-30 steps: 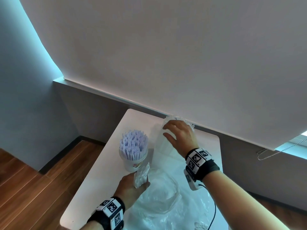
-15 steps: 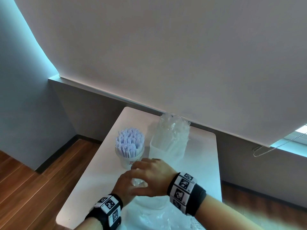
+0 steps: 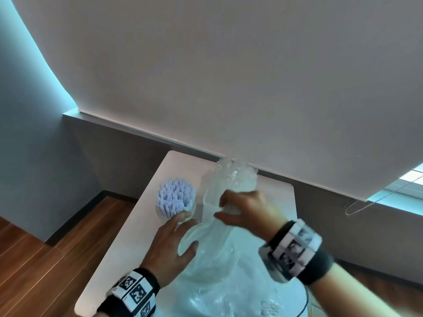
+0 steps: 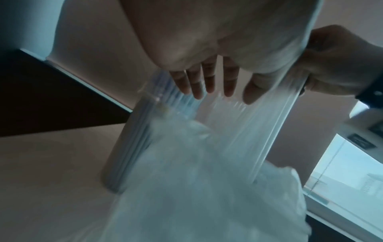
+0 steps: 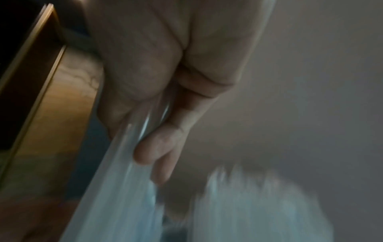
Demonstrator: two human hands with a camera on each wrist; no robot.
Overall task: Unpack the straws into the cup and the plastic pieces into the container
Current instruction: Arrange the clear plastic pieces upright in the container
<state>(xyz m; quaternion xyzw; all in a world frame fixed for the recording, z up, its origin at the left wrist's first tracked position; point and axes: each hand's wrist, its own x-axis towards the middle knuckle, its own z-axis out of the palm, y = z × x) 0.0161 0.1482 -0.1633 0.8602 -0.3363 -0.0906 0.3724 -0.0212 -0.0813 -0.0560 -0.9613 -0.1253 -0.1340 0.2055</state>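
A white cup [image 3: 175, 202] packed with pale blue straws stands on the white table [image 3: 146, 225]. Behind it to the right, a clear container [image 3: 233, 177] holds a heap of clear plastic pieces. A large clear plastic bag [image 3: 229, 266] lies in front of both. My right hand [image 3: 225, 208] grips a bunched fold of the bag and holds it up taut, also seen in the right wrist view [image 5: 149, 131]. My left hand [image 3: 186, 231] is spread flat with straight fingers [image 4: 209, 81] against the bag's side, its index tip by the cup [image 4: 128, 147].
The table is narrow; its left edge [image 3: 119, 259] drops to a wooden floor [image 3: 45, 259]. A roller blind [image 3: 229, 76] and a grey wall stand right behind the container. A blind chain [image 3: 359, 202] hangs at the right.
My right hand left the container, came near and lifted a fold of the bag. My left hand let go of the small packet it held and spread flat against the bag.
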